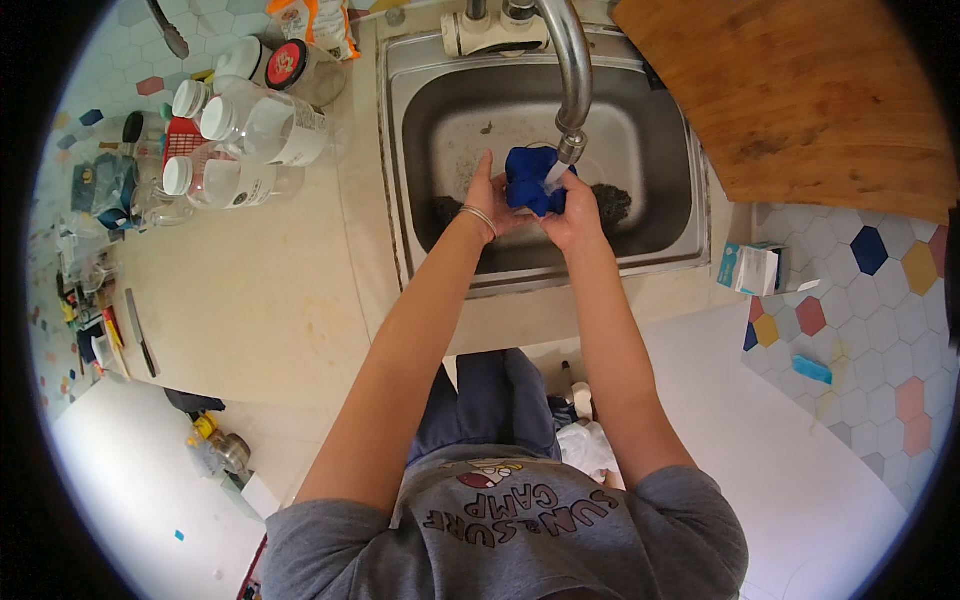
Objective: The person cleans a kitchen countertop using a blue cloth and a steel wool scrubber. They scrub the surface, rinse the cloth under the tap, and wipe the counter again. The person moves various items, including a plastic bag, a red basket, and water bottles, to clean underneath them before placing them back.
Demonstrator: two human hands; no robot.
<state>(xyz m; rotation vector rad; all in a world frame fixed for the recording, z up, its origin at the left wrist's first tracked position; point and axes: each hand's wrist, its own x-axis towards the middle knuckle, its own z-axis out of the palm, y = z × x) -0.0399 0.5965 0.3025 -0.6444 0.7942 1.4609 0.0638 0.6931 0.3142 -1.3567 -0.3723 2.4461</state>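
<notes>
Over the sink basin, my right hand (576,217) grips a wet blue cloth (528,178) by its near right side. My left hand (489,201) supports the same cloth from the left, thumb pointing up and fingers partly hidden beneath it. Water runs from the curved metal faucet (576,75) onto the cloth's right part. Below lies the stainless steel sink (645,142), with a dark, rough clump (613,204) to the right of my hands. Another dark clump (448,210) shows by my left wrist; what they are made of is unclear.
Plastic bottles (289,127) with white caps and a red-lidded glass jar (322,79) stand on the left counter (300,262). A knife (139,330) lies near its far left end. A wooden board (810,97) overhangs the sink's right corner. A small opened box (754,268) sits right of the sink.
</notes>
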